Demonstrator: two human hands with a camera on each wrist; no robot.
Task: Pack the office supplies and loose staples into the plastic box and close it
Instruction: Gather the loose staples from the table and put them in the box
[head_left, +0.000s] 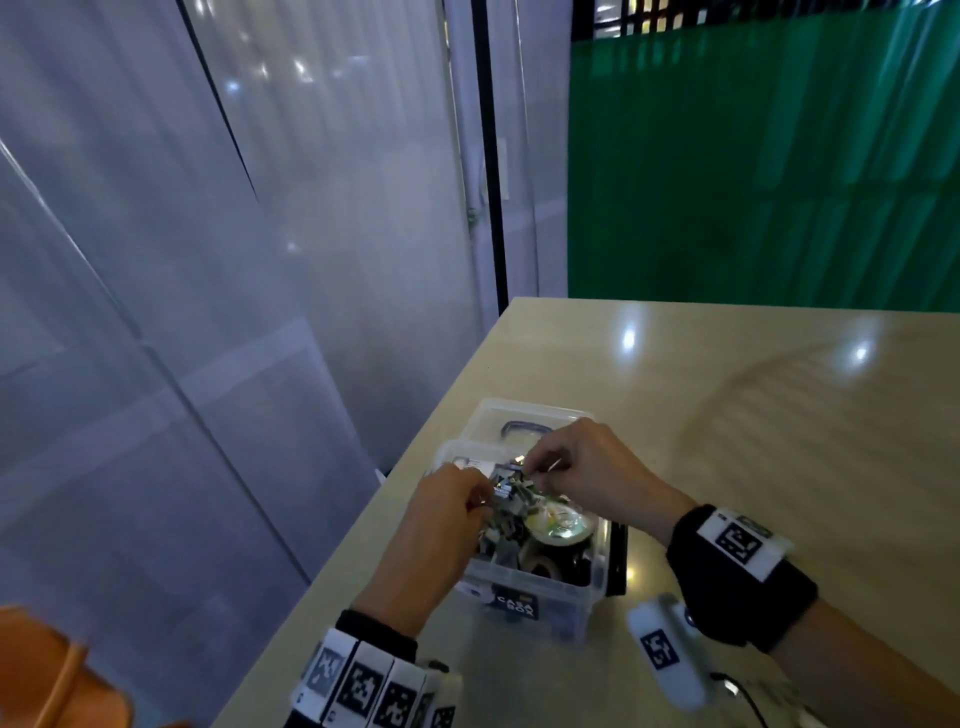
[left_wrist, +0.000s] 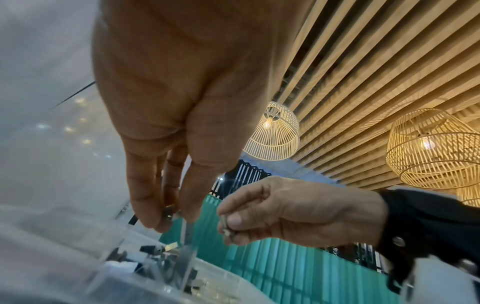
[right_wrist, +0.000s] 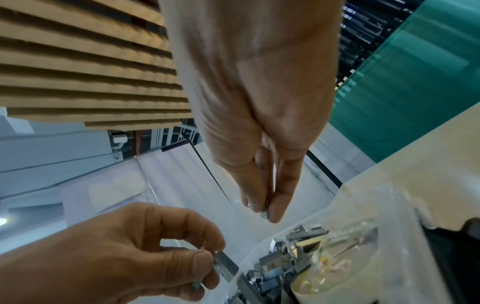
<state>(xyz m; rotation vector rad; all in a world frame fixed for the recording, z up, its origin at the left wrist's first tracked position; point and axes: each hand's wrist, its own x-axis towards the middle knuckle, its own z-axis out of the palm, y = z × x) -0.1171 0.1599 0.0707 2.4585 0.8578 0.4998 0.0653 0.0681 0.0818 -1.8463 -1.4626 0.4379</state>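
Note:
A clear plastic box stands open on the table near its left edge, holding a heap of grey staple strips, a clear tape roll and dark items. Both hands hover over the box. My left hand pinches a strip of staples between thumb and fingers. My right hand pinches a small staple piece at its fingertips above the heap. In the left wrist view the left hand and the right hand each pinch staples above the box.
The box's clear lid with a dark handle lies just behind the box. A beige table stretches right and back. A black latch sits on the box's right side. Glass panels stand to the left, a green wall behind.

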